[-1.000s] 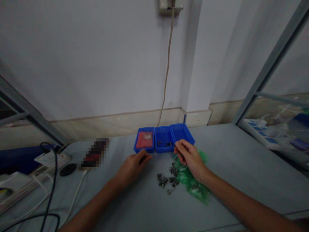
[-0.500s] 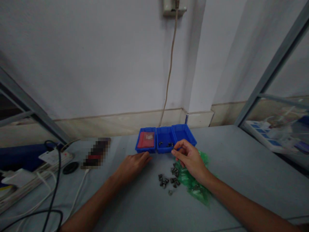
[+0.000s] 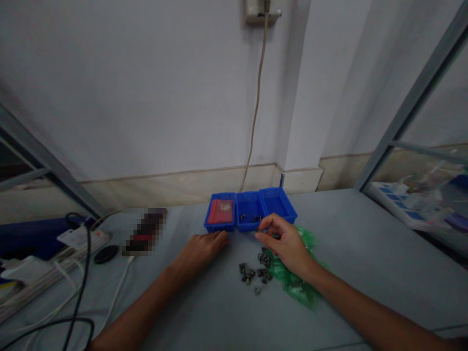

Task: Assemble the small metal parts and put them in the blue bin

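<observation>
My right hand [image 3: 283,243] pinches a small dark screw [image 3: 260,231] between thumb and fingertips, just in front of the middle blue bin [image 3: 248,204]. A few screws [image 3: 258,218] lie inside that bin. Below the hand, several more screws [image 3: 246,274] sit in small clusters on the table, beside a crumpled green plastic bag [image 3: 292,280]. My left hand [image 3: 203,249] rests on the table before the left blue bin [image 3: 208,226], its fingers curled together with nothing visible in them. That bin holds a red packet [image 3: 220,211].
A third blue bin [image 3: 280,204] stands at the right of the row. On the left are a blurred-out phone-like object [image 3: 145,233] with a white cable, a black round disc [image 3: 106,254] and a power strip [image 3: 40,285]. A metal frame post [image 3: 398,131] rises at right.
My right hand has shifted slightly left and down with the screw, away from the bin's front edge. The left hand stays in place.
</observation>
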{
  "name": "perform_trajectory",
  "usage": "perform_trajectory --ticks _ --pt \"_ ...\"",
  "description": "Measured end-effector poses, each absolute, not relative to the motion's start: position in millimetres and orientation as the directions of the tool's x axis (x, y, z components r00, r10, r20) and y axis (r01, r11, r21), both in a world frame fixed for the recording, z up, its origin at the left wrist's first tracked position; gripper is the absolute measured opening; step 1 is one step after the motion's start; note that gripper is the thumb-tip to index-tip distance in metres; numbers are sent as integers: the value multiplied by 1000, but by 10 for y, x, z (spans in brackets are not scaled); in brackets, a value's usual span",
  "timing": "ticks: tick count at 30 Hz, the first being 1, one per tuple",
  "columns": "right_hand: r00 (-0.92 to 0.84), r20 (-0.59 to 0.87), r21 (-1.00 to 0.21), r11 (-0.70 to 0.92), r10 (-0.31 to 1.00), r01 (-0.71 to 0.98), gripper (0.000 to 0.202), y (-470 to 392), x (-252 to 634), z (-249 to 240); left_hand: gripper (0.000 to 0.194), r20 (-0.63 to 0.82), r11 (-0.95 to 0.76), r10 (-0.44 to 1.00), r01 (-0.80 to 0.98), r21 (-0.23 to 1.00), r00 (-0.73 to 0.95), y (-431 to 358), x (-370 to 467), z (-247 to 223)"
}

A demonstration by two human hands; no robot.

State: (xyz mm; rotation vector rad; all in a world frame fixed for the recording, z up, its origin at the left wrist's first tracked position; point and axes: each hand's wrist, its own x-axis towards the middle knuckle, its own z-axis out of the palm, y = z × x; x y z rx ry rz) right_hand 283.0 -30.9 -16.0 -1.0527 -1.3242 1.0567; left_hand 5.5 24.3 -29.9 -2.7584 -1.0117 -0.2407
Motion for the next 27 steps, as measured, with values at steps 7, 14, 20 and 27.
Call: perform_trajectory --ticks 7,14,20,27 --pt "-85 25 -948 -3 996 -318 32 -276 2846 -145 28 218 -739 635 665 -109 741 253 54 -318" --pt "-109 -102 -847 -144 989 -512 44 -255 2865 -141 32 217 -745 629 659 -107 746 272 43 -341" --pt "-153 -103 -799 -173 983 -576 41 -227 2876 -156 33 215 -734 636 667 -130 741 276 45 -354" --pt "-119 -70 -835 -123 990 -536 36 -254 2876 -145 27 176 -724 655 677 -132 735 274 40 -366"
